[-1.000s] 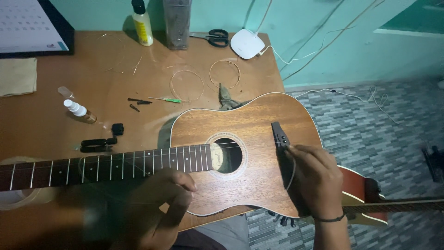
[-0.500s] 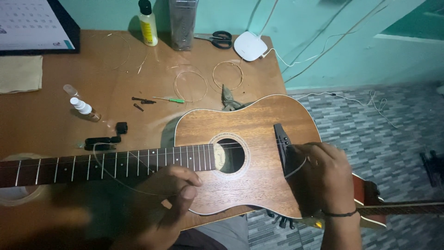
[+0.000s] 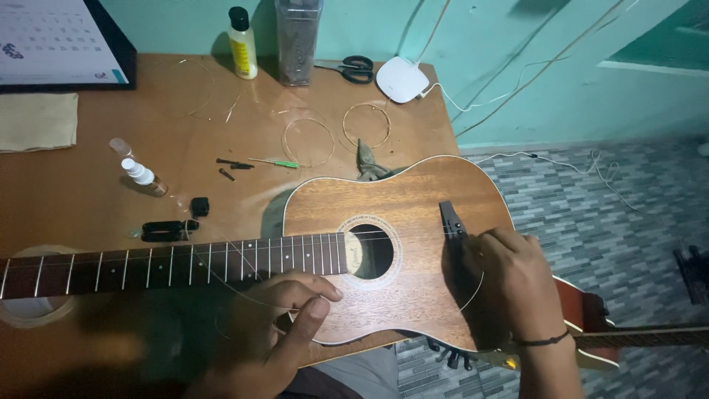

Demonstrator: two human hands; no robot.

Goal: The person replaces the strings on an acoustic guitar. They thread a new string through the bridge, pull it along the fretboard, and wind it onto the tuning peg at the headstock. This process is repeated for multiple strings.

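Note:
A brown acoustic guitar lies flat across the wooden table, its neck running left. My right hand rests on the guitar body beside the dark bridge, fingers closed on the end of a thin string. My left hand is below the neck near the sound hole, pinching the same loose guitar string, which curves from the neck towards the bridge.
On the table lie coiled strings, a small green screwdriver, a spray bottle, a black string winder, scissors, a yellow bottle, a clear container, a white device and a cloth. Another guitar lies lower right.
The view has shifted slightly down and right. My right hand has moved closer to the bridge; my left hand has steadied below the neck, still pinching the string.

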